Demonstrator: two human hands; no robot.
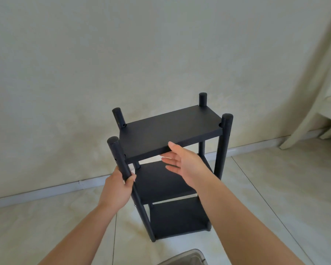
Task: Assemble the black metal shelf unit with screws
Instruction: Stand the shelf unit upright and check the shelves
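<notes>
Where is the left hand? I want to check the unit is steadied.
In the head view, the left hand grips the shelf unit's near-left post, below the top shelf.

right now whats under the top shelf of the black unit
Under the top shelf sit a middle shelf and a bottom shelf. The right hand and forearm cover part of both, so anything lying there is hidden.

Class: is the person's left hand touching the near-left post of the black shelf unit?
Touching. The head view shows the left hand wrapped around the near-left post, with fingers curled across it.
</notes>
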